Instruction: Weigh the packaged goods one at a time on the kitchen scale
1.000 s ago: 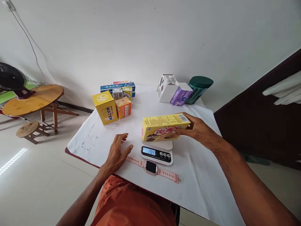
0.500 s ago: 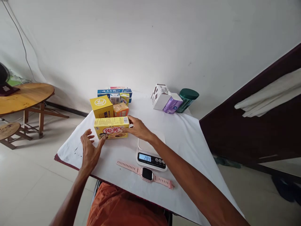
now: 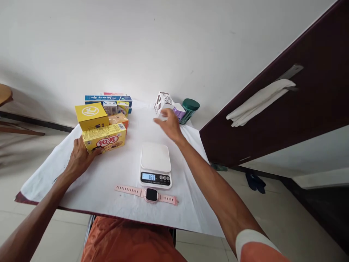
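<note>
My left hand (image 3: 80, 156) grips the left end of a yellow snack box (image 3: 105, 141), its thumb across the front face. Behind that box are a taller yellow box (image 3: 91, 112) and an orange packet (image 3: 119, 119). My right hand (image 3: 170, 125) is in the air, fingers apart and holding nothing, in front of a white carton with brown squares (image 3: 160, 103). It partly covers the carton and a purple packet (image 3: 178, 112). Nearer me, a white kitchen scale (image 3: 155, 157) has a bare platform, and its display seems to read 363.
A pink-strapped smartwatch (image 3: 151, 195) lies before the scale. A green canister (image 3: 189, 109) stands at the back right, and a blue toothpaste box (image 3: 109, 98) with small boxes at the back left. A white cloth (image 3: 259, 102) hangs on the dark door (image 3: 272, 62).
My right hand has let go of the yellow snack box and moved right toward the white carton. My left hand has closed on the box. The view has swung right; the display changed from 284.
</note>
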A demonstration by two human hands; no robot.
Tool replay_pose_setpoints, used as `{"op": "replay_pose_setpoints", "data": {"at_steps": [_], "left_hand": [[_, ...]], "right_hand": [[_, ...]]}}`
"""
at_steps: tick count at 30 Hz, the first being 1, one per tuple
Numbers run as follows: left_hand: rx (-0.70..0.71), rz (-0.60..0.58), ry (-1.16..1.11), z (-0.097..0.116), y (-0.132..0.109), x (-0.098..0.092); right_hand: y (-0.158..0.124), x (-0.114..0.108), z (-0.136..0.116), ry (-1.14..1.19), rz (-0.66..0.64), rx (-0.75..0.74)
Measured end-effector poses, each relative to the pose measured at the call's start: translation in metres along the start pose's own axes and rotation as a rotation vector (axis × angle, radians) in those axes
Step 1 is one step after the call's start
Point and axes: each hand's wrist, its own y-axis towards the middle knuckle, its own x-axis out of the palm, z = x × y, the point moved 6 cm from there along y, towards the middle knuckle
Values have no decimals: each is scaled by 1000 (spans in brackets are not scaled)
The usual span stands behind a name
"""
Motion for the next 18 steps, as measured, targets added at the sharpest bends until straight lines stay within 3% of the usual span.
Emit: {"op": "replay_pose_setpoints", "data": {"at_steps": [3, 5, 9, 13, 18], "left_hand": [[45, 4, -27, -7, 5, 1], [68, -5, -42, -11, 10, 1], [113, -50, -63, -14, 19, 1], [127, -97, -95, -19, 28, 0], [109, -131, -160, -24, 38, -1]], "right_hand": [[25, -44, 39, -185, 323, 180], [36, -55, 65, -248, 435, 346], [51, -47, 101, -217, 495, 585], [68, -34, 119, -192, 522, 612], [83, -40, 142, -236, 556, 581]]}}
